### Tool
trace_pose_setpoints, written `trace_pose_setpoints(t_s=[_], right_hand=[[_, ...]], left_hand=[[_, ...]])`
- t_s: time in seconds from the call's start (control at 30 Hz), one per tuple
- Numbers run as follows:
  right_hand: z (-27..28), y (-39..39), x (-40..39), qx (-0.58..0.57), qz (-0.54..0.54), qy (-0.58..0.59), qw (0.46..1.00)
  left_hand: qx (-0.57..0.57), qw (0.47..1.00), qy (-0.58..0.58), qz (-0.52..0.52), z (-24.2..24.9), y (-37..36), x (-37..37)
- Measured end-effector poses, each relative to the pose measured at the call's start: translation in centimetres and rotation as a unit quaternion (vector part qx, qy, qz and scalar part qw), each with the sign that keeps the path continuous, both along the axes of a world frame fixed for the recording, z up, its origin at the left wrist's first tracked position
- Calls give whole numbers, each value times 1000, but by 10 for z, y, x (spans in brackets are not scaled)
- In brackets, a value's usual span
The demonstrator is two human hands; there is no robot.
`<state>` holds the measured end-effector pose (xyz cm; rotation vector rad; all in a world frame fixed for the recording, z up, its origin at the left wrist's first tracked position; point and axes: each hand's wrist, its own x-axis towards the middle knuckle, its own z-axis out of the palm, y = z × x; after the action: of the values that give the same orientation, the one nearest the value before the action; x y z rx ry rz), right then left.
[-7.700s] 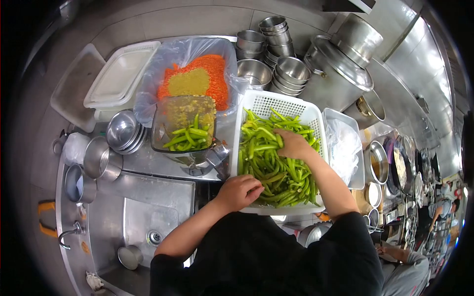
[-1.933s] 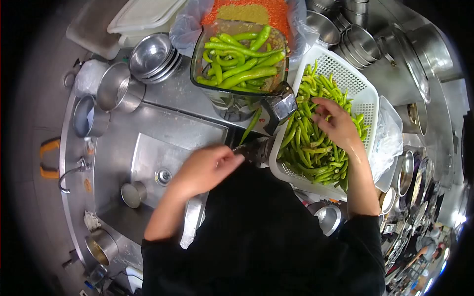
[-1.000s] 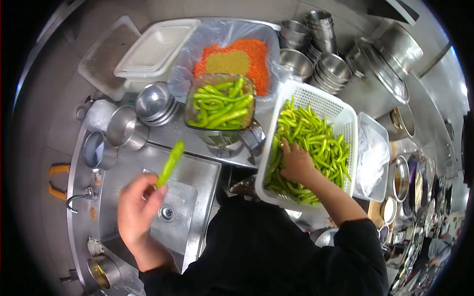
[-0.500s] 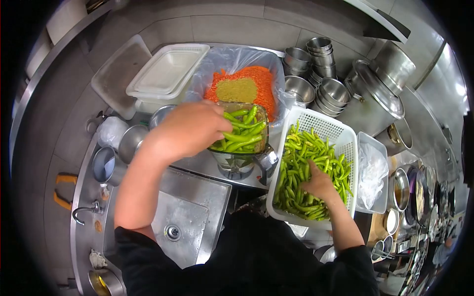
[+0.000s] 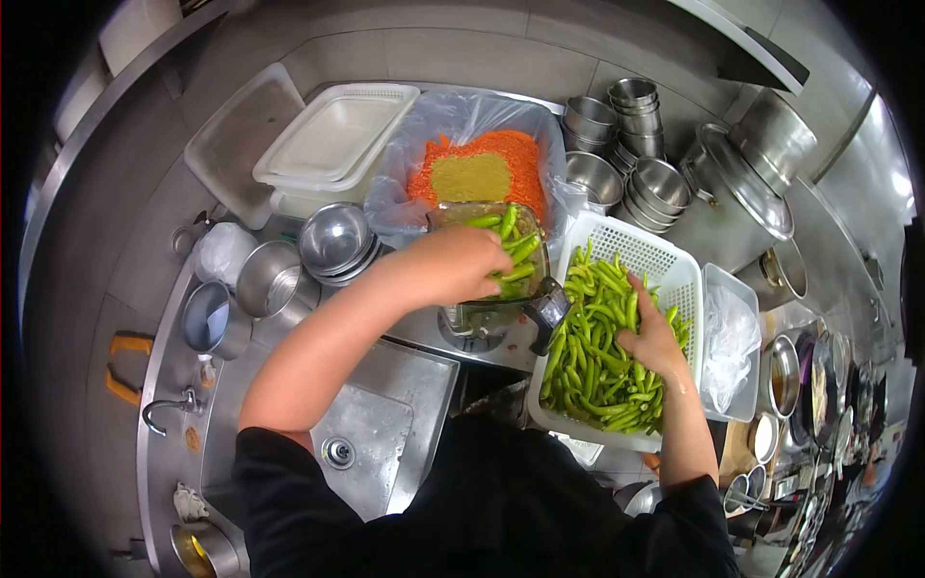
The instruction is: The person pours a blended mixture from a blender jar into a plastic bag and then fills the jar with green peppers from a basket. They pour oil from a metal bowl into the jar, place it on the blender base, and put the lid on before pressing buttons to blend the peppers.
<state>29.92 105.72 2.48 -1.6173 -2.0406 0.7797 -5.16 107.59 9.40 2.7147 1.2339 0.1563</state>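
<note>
My left hand (image 5: 463, 264) is at the mouth of a clear blender jar (image 5: 541, 258), its fingers curled around green chili peppers (image 5: 520, 249) that stick up inside; its fingertips are partly hidden. The jar sits on its metal base (image 5: 472, 337), with a dark handle (image 5: 547, 306) on the right. My right hand (image 5: 657, 337) reaches into a white perforated basket (image 5: 621, 229) heaped with more green chilies (image 5: 595, 356). Its thumb and fingers are spread against the peppers, with chilies lying between them.
Behind the jar, a plastic-lined tub (image 5: 390, 183) holds orange-red chopped food topped with olive-brown powder (image 5: 470, 179). Stacked steel bowls (image 5: 335, 241) stand left of the jar, steel pots (image 5: 634, 120) behind the basket. A sink (image 5: 371, 424) lies in front; a bin with a plastic bag (image 5: 729, 337) stands right.
My left hand has moved right and lower, its fingers now deeper at the jar's mouth. My right hand has shifted up and right within the heap of chilies. The view has shifted slightly.
</note>
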Motion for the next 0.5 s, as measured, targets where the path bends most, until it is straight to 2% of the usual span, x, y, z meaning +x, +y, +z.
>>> trace_pose_setpoints(t_s=[0.07,0.1,0.17,0.23,0.3,0.37,0.43,0.47,0.5], right_hand=[[19,9,-1,7,27,26,999],[29,14,-2,11,49,54,997],[56,20,-12,45,70,53,995],[97,21,-36,62,129,18,989],[133,24,-63,62,170,-5,983],[152,36,-95,61,208,-26,976],[159,51,-129,67,309,-169,933],[159,56,-148,55,333,-213,917],[158,60,-167,43,356,-256,898]], left_hand=[[-161,970,-177,36,25,-7,-9],[-159,971,-178,35,27,-7,-16],[-11,942,-322,97,27,-9,-32],[23,939,-322,120,19,-13,-38],[109,982,-152,40,-9,-14,-42],[121,981,-150,34,-18,-27,-38],[202,908,-346,119,-24,-31,-37],[196,875,-411,166,-28,-30,-42],[195,875,-411,166,-30,-30,-42]])
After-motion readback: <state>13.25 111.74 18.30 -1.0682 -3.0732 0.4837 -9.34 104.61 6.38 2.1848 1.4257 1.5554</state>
